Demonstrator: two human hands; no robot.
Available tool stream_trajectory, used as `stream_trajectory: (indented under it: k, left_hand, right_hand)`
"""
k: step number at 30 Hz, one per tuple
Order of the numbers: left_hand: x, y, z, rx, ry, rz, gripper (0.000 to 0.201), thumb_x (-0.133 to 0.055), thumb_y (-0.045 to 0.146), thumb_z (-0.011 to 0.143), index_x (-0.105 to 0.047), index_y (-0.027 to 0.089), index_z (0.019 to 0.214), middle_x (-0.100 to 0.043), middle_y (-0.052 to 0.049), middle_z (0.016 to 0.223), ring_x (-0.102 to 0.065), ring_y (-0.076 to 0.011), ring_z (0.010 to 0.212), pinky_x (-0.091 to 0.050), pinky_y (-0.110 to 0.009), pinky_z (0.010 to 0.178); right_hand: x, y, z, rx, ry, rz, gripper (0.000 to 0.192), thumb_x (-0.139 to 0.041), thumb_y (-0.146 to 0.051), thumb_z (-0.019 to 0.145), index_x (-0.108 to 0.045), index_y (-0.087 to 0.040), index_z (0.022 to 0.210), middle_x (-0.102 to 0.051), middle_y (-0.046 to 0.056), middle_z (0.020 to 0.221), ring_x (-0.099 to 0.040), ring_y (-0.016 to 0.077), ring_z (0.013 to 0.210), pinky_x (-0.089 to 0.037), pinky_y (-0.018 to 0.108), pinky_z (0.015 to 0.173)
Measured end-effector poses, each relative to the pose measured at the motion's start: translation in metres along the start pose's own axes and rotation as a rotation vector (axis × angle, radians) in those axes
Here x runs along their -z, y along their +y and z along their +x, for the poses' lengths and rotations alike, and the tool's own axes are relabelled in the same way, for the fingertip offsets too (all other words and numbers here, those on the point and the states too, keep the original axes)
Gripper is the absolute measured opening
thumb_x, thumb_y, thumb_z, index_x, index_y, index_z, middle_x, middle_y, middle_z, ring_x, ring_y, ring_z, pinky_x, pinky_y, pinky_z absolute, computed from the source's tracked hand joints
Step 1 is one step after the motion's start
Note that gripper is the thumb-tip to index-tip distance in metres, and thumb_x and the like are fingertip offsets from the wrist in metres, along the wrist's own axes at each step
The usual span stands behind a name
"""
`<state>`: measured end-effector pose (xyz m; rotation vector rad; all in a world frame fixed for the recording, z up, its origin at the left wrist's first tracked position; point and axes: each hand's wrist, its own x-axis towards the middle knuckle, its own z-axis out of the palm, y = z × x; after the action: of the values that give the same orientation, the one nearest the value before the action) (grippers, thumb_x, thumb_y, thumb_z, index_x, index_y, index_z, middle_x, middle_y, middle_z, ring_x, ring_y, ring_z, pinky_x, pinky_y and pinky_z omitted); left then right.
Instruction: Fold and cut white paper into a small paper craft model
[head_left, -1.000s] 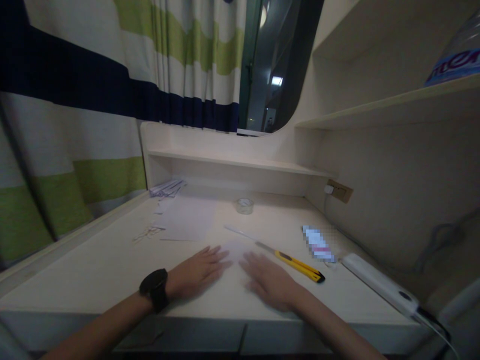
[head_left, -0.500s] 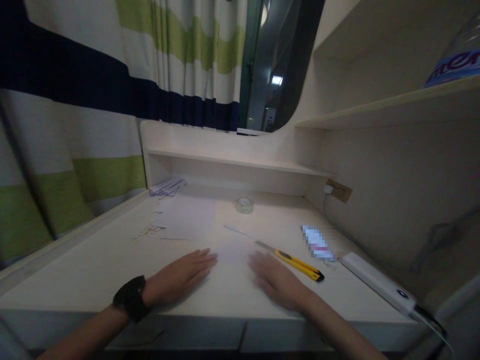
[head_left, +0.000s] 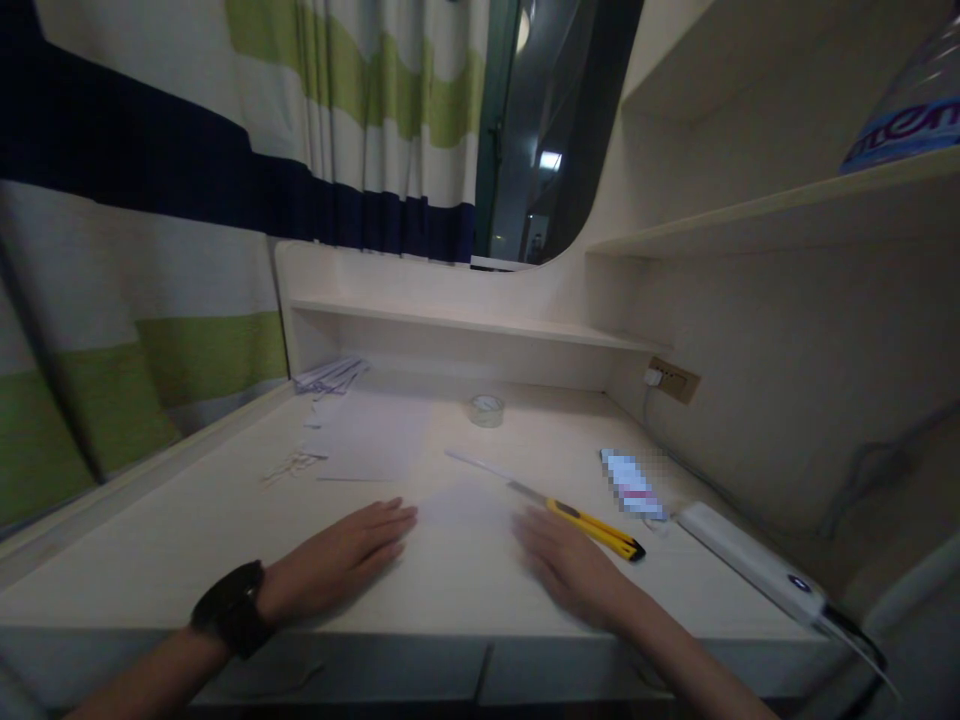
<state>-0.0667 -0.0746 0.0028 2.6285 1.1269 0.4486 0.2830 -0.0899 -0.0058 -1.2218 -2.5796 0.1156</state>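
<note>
"How do the hands lie at the near side of the table (head_left: 450,595)?"

"Palms down and apart. The left hand (head_left: 337,560) is angled inward, its wrist wearing a dark watch (head_left: 232,605); the right hand (head_left: 576,568) angles in from the other side."

"Are they gripping anything?"

"No, both look empty. The left fingers are stretched out, almost together. The right fingers are extended too, though their tips are blurred."

"Why leave that gap?"

"A faint pale sheet (head_left: 469,505) seems to lie flat between them, so I'd guess they flank it to steady or smooth it. I can't tell whether the fingertips touch its edges."

"And the yellow knife (head_left: 594,528)?"

"Just beyond the right hand, handle angled toward that side, probably for easy reach. A thin pale strip (head_left: 476,466) lies past its blade."

"Farther back?"

"Larger paper (head_left: 375,435) on the left, then a tape roll (head_left: 486,411), likely set back to free the working space."
</note>
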Motion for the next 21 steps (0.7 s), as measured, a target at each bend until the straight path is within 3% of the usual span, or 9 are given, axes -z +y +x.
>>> stream_trajectory:
  k: [5,9,12,15,19,21]
  left_hand:
    - [0.003,-0.015,-0.005,0.042,0.049,0.105,0.044,-0.034,0.044,0.092,-0.048,0.026,0.13,-0.044,-0.001,0.137,-0.037,-0.0226,0.128,-0.03,-0.038,0.106]
    - [0.004,-0.018,0.003,0.04,0.115,0.257,0.044,-0.034,0.044,0.092,-0.056,0.02,0.122,-0.046,-0.007,0.135,-0.035,-0.0269,0.128,-0.025,-0.044,0.107]
    - [-0.005,-0.004,0.029,-0.041,0.133,0.221,0.045,-0.034,0.042,0.092,-0.047,0.02,0.129,-0.043,-0.008,0.138,-0.035,-0.0249,0.129,-0.026,-0.043,0.106]
    - [-0.018,0.012,0.072,-0.188,0.094,0.136,0.051,-0.039,0.047,0.09,-0.04,0.022,0.134,-0.037,-0.009,0.142,-0.029,-0.0257,0.131,-0.021,-0.043,0.107]
    - [-0.034,0.016,0.121,-0.2,-0.008,0.118,0.085,-0.05,0.07,0.072,-0.034,0.018,0.137,-0.032,-0.014,0.143,-0.023,-0.0336,0.132,-0.017,-0.049,0.106]
    - [-0.04,0.013,0.131,-0.192,-0.054,0.148,0.089,-0.047,0.074,0.069,-0.035,0.018,0.136,-0.033,-0.015,0.142,-0.025,-0.0332,0.132,-0.017,-0.048,0.105]
  right_hand:
    - [0.0,-0.001,-0.004,-0.017,0.001,-0.026,0.043,-0.033,-0.038,0.093,-0.046,-0.021,0.131,-0.045,0.007,0.136,-0.035,0.0227,0.129,-0.027,0.046,0.107]
    - [-0.001,-0.001,-0.004,-0.017,0.008,-0.04,0.044,-0.033,-0.039,0.093,-0.045,-0.021,0.132,-0.044,0.006,0.137,-0.035,0.0222,0.129,-0.027,0.046,0.107]
    - [-0.002,-0.001,-0.004,-0.018,0.014,-0.048,0.044,-0.032,-0.038,0.094,-0.047,-0.02,0.131,-0.044,0.006,0.136,-0.036,0.0223,0.129,-0.027,0.045,0.107]
    - [-0.002,-0.001,-0.003,-0.009,0.023,-0.039,0.043,-0.034,-0.036,0.093,-0.047,-0.02,0.131,-0.045,0.006,0.136,-0.037,0.0225,0.128,-0.028,0.045,0.107]
    - [-0.004,-0.003,-0.003,0.005,0.045,-0.028,0.041,-0.036,-0.034,0.093,-0.048,-0.021,0.13,-0.046,0.006,0.135,-0.039,0.0237,0.127,-0.03,0.045,0.106]
    - [-0.006,0.0,-0.002,0.017,0.064,-0.019,0.04,-0.037,-0.034,0.093,-0.049,-0.021,0.129,-0.047,0.007,0.134,-0.041,0.0236,0.125,-0.032,0.045,0.105]
